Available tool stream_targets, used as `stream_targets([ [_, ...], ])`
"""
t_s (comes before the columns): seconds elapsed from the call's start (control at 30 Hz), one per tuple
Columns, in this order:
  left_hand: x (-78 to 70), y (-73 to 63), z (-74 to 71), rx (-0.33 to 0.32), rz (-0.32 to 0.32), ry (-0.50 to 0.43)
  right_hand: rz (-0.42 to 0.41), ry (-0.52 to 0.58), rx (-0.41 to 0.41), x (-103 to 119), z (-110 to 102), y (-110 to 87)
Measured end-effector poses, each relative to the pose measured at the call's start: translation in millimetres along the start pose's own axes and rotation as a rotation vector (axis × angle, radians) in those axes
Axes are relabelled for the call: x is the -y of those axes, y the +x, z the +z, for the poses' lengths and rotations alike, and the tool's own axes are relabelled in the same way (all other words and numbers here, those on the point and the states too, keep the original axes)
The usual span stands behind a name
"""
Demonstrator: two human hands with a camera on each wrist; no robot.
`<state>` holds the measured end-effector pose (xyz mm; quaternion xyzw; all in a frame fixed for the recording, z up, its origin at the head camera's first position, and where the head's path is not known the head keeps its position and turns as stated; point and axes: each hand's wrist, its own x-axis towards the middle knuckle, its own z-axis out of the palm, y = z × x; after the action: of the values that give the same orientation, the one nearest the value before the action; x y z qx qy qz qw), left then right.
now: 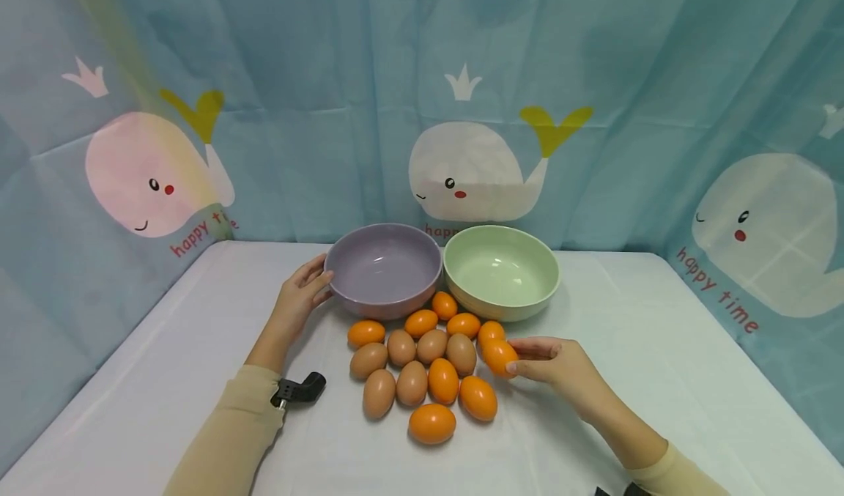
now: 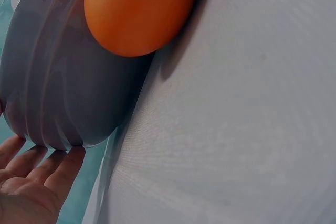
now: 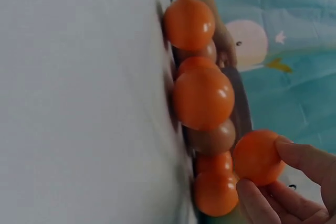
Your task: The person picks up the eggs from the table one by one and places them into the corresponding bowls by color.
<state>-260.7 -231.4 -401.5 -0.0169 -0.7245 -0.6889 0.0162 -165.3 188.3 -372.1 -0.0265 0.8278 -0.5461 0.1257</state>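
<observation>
My left hand (image 1: 300,291) rests its fingers against the outer left side of a purple bowl (image 1: 385,305). In the left wrist view its fingertips (image 2: 76,153) lie nearly straight along the ridged wall. My right hand (image 1: 560,368) pinches a glossy orange egg (image 1: 499,357) between thumb and fingers at the right edge of a group of eggs. From the right wrist view, this held orange egg (image 3: 258,157) appears beside other orange eggs. Several brown eggs (image 1: 412,383) and more orange eggs (image 1: 432,423) lie together on the white table in front of the bowls.
A light green bowl (image 1: 501,309) stands right beside the purple one, toward the back of the white table (image 1: 659,320). Behind and at both sides hangs a blue curtain (image 1: 297,166) with whale prints.
</observation>
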Motion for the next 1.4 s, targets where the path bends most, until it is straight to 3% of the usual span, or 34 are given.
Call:
stream_targets([
  [0.4, 3.7, 2.2, 1.3, 0.003, 0.007, 0.013, -0.075, -0.072, -0.015, 40.4, -19.4, 21.1],
  [0.7, 6.5, 0.8, 0.0, -0.019, 0.022, -0.007, -0.099, -0.001, -0.03, 59.3, -23.9, 48.5],
  [1.2, 0.9, -1.1, -0.2, -0.004, 0.008, 0.009, -0.083, 0.05, -0.081, 61.7, -19.6, 105.1],
  [1.4, 1.3, -1.7, -0.3, 0.0, 0.004, 0.009, -0.039, 0.042, -0.076, 59.8, -15.5, 122.4],
])
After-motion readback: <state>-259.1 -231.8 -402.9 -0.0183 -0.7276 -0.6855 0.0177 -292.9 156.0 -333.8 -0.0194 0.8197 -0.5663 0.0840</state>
